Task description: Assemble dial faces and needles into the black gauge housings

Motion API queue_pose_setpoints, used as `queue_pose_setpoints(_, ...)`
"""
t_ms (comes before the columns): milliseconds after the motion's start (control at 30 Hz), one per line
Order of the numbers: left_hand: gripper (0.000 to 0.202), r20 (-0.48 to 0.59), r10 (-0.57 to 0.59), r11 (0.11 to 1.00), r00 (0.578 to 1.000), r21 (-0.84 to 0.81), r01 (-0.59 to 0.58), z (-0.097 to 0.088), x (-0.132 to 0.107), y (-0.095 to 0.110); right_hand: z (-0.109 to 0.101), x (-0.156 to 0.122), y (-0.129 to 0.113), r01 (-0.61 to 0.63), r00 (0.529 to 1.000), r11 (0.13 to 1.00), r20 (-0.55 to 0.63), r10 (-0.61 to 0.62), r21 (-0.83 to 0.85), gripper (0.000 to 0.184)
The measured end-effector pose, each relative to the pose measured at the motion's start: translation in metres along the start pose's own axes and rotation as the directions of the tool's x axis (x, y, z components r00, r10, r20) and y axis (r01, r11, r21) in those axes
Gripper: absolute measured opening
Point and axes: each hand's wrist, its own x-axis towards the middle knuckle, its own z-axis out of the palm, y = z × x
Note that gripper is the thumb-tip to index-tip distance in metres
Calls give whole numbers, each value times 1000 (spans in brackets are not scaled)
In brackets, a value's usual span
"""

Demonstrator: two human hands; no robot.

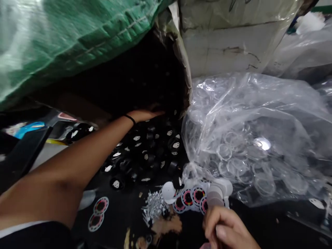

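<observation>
My left hand [146, 114] reaches into the dark mouth of a large box under a green woven sheet, a black band round its wrist. Its fingers are stretched out over a heap of black round parts with small white pieces [150, 148]; the fingertips fade into shadow. Low on the right, my right hand [224, 226] has its fingers curled together. Whatever they hold is hidden. Just above these fingers stands a translucent whitish cylinder [215, 193]. Beside it lie printed dial-like discs [187, 197], a white disc [168, 192] and a pile of small grey pins [155, 205].
A clear plastic bag [259, 138] full of transparent rings bulges on the right. The green sheet [77, 41] overhangs the box's torn edge [187, 76]. Two more printed discs [98, 213] lie on the black tabletop near my left forearm. A wrapped carton [228, 45] stands behind.
</observation>
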Motion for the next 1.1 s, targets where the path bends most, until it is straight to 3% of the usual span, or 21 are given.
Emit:
queue_pose_setpoints(167,42,12,4,1000,1000,-7,-4,4,-35,-1,8,0,-1,116,993,993,-27,-116,6,40)
queue_pose_setpoints(433,39,-104,-41,999,994,-28,38,20,-79,8,11,-4,-7,194,980,968,-23,-200,-162,33)
queue_pose_setpoints(567,41,-215,-21,998,976,-54,10,17,-102,24,8,-6,-5,235,968,942,-27,-248,-239,31)
queue_pose_setpoints(667,40,-366,-10,998,930,-68,-16,18,-140,42,4,-9,-4,266,955,906,-37,-294,-329,33)
queue_pose_setpoints(767,36,-475,-7,996,880,-85,-38,47,-199,67,0,-12,-5,288,928,855,-97,-361,-431,30)
queue_pose_setpoints(833,33,-444,-1,994,896,-100,-49,81,-238,86,-2,-14,-7,287,903,824,-150,-403,-488,28)
queue_pose_setpoints(900,49,-399,5,991,917,-118,-57,116,-264,104,-3,-14,-8,274,887,802,-183,-424,-531,28)
queue_pose_setpoints(1000,60,-410,-38,985,911,-167,-34,151,-273,123,-2,-16,-9,240,886,775,-194,-420,-584,29)
queue_pose_setpoints(1100,50,-401,-85,963,912,-268,-28,160,-265,126,2,-22,-8,192,897,746,-195,-397,-637,27)
